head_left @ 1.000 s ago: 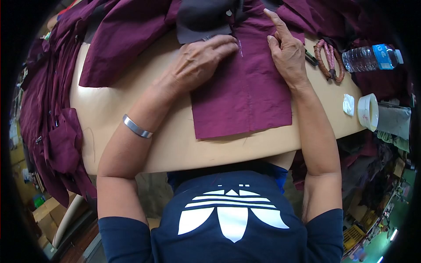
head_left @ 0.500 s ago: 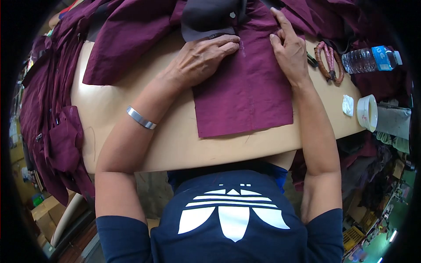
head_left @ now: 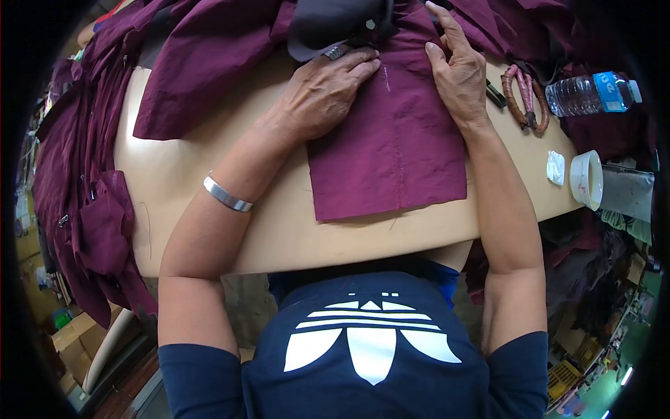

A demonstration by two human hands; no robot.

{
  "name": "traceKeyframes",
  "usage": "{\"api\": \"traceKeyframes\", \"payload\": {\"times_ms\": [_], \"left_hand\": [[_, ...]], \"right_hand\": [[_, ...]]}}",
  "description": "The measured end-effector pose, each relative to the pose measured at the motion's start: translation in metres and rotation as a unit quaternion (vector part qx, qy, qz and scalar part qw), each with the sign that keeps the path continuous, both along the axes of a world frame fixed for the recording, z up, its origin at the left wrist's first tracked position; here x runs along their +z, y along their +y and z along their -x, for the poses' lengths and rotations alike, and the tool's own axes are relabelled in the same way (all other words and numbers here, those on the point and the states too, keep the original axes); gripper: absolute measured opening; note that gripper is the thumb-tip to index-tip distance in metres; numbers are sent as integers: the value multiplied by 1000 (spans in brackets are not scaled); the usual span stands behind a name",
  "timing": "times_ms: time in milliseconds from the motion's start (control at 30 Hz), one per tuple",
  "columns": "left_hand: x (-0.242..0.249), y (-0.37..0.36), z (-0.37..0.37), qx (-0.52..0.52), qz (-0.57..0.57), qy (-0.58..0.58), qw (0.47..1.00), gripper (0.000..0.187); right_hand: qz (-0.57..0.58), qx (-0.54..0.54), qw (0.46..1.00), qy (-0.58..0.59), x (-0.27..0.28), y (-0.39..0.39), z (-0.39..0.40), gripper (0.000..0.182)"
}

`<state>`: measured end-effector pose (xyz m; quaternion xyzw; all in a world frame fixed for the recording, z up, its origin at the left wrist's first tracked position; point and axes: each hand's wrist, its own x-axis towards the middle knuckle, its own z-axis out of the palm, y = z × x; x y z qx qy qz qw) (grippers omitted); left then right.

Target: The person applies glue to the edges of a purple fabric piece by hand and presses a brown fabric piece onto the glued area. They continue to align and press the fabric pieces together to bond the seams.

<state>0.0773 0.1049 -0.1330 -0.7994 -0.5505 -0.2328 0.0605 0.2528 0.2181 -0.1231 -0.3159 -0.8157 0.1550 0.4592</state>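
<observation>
A maroon cloth panel (head_left: 391,153) lies flat on the tan table, with a pale stitched or chalked line down it. My left hand (head_left: 326,91) rests on the panel's left edge, palm down, its fingers lying together on the cloth; a ring shows on one finger. A dark grey fabric piece (head_left: 328,28) bulges just beyond those fingertips, with a small white spot on it. Along the panel's right edge sits my right hand (head_left: 460,80), index finger stretched forward and thumb apart; its other fingers are partly hidden.
Maroon garments (head_left: 84,202) hang over the left side, and more maroon cloth (head_left: 209,63) covers the far edge. To the right are brown-handled scissors (head_left: 527,105), a dark slim tool (head_left: 495,96), a water bottle (head_left: 586,94), a white packet (head_left: 555,167) and a white bowl (head_left: 585,180).
My left hand has turned slightly, bringing its ring into view, and its fingertips moved a little away from me. The right hand's index finger and thumb shifted slightly left and farther away.
</observation>
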Motion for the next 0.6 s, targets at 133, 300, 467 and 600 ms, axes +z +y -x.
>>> {"api": "traceKeyframes", "payload": {"times_ms": [133,300,467,600], "left_hand": [[1,1,-2,7,-40,33,999,35],[10,4,-9,20,11,-30,999,28],[17,37,7,39,-69,-97,992,26],[35,53,6,135,46,11,990,24]], "right_hand": [[34,-44,988,-147,14,-5,-2,57],[-166,87,982,-29,16,-26,5,46],[14,167,984,-64,-5,-49,6,34],[-98,155,974,-137,-9,-51,8,32]]}}
